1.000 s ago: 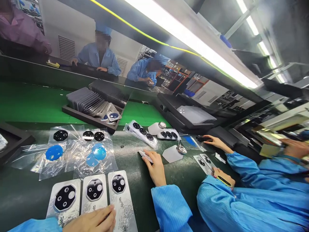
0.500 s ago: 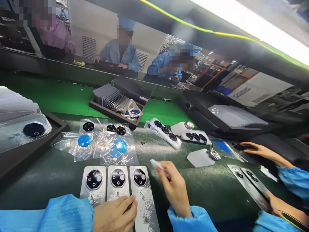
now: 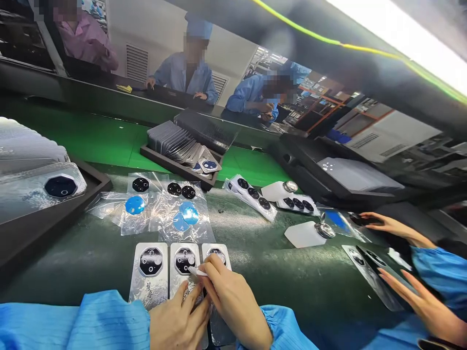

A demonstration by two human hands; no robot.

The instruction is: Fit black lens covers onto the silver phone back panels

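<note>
Three silvery phone back panels lie side by side: the left panel (image 3: 140,287), the middle panel (image 3: 174,287) and the right panel (image 3: 222,316). Each has a black octagonal camera area with round holes. My left hand (image 3: 178,318) lies across the middle panel's lower part, fingers stretched and a little apart. In my right hand (image 3: 231,294) is pinched a small white wipe (image 3: 197,271), folded to a point; its tip is at the lower right of the middle panel's camera area (image 3: 185,261). This hand partly hides the right panel.
Behind the panels lie clear bags with black discs (image 3: 140,184) and blue discs (image 3: 189,213). White bottles (image 3: 304,234) with metal tops stand right of them. Panels fill a left tray (image 3: 95,180) and a back tray (image 3: 160,158). A co-worker's hands (image 3: 423,299) work at the right.
My right hand has moved left with the wipe, from beside the right panel onto the middle panel's camera area. The co-worker's nearer hand has opened over their panels.
</note>
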